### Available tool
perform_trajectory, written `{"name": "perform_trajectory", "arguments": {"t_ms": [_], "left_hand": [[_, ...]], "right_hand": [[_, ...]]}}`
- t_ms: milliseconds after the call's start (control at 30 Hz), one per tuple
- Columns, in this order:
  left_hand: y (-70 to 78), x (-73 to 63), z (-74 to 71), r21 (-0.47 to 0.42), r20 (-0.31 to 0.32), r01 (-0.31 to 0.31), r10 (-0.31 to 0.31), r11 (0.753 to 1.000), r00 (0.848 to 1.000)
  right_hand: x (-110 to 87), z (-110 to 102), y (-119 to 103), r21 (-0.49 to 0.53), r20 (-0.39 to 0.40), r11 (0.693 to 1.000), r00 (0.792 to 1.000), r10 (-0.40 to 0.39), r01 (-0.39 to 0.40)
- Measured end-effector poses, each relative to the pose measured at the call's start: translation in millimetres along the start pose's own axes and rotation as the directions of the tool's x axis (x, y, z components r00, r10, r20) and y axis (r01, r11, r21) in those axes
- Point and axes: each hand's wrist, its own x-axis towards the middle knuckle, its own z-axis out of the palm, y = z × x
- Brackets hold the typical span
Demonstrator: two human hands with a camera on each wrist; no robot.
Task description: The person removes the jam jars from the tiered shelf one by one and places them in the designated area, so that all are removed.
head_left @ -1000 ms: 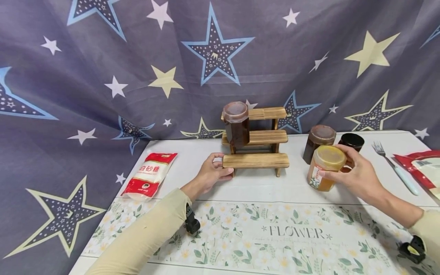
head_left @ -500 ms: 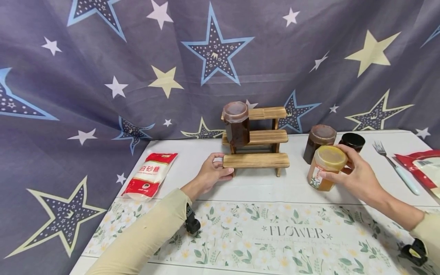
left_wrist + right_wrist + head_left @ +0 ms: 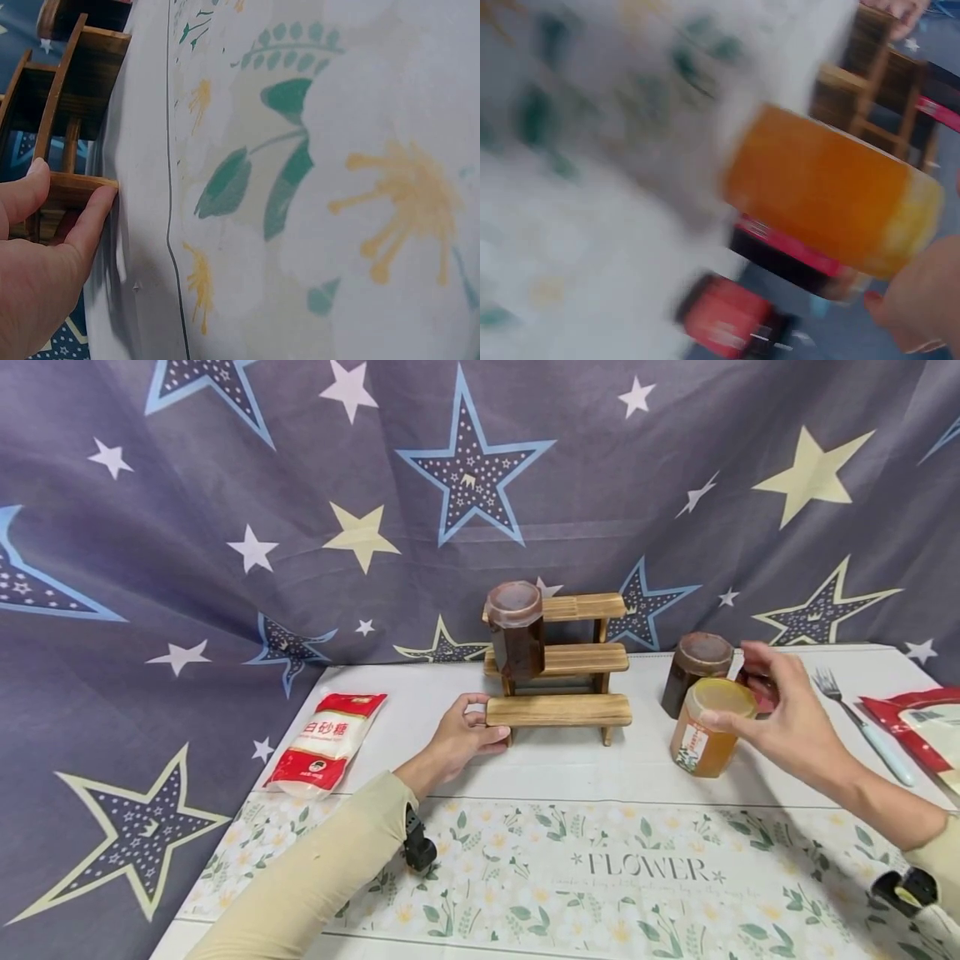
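Note:
My left hand [image 3: 465,737] grips the left end of the lowest step of a three-tier wooden display rack [image 3: 558,710]; the left wrist view shows thumb and fingers around the step's end. A dark-filled jar [image 3: 517,639] stands at the rack's left side. At the right, an amber honey jar [image 3: 708,752] with a yellowish lid stands upright on the table. My right hand [image 3: 798,727] is spread beside it, fingers lifted off its far side and thumb at its lid. The right wrist view shows the honey jar [image 3: 817,187] blurred, with the hand by its lid.
Behind the honey jar stands another dark jar [image 3: 684,672]. A small red-labelled jar [image 3: 727,315] is mostly hidden behind my right hand in the head view. Further right lie a fork [image 3: 862,727] and a red-and-white packet [image 3: 918,722]. A sugar bag [image 3: 327,739] lies at the left.
My right hand has loosened from the honey jar: its fingers have come off the lid and moved right and back. Jar, rack and left hand have stayed put.

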Motion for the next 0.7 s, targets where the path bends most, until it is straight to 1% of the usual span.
{"name": "perform_trajectory", "arguments": {"t_ms": [67,133,200,300,333,500,633,700], "left_hand": [[0.0,0.0,-0.1,0.004,0.000,0.002,-0.002,1.000,1.000],[0.1,0.1,0.2,0.004,0.003,0.004,-0.004,1.000,1.000],[0.1,0.2,0.5,0.004,0.006,0.004,-0.004,1.000,1.000],[0.3,0.1,0.7,-0.001,0.007,0.007,-0.007,1.000,1.000],[0.4,0.0,0.6,-0.002,0.007,0.007,-0.007,1.000,1.000],[1.1,0.0,0.0,-0.005,0.006,0.006,-0.006,1.000,1.000],[1.3,0.4,-0.1,-0.010,0.007,0.005,-0.005,1.000,1.000],[0.7,0.8,-0.5,-0.012,0.008,0.002,-0.002,1.000,1.000]], "right_hand": [[9.0,-3,-11,0.019,-0.029,0.999,0.999,-0.033,0.034],[17.6,-6,-22,0.034,-0.031,0.999,0.999,-0.040,0.041],[25.4,-8,-33,0.057,-0.005,0.998,1.000,-0.013,0.013],[35.8,-4,-48,0.078,0.051,0.996,0.998,0.036,-0.040],[38.8,-2,-52,0.082,0.065,0.995,0.997,0.050,-0.055],[53.7,15,-71,0.098,0.093,0.993,0.994,0.059,-0.068],[62.6,34,-84,0.157,0.130,0.981,0.987,0.097,-0.117],[66.5,46,-89,0.188,0.148,0.974,0.984,0.097,-0.124]]}}
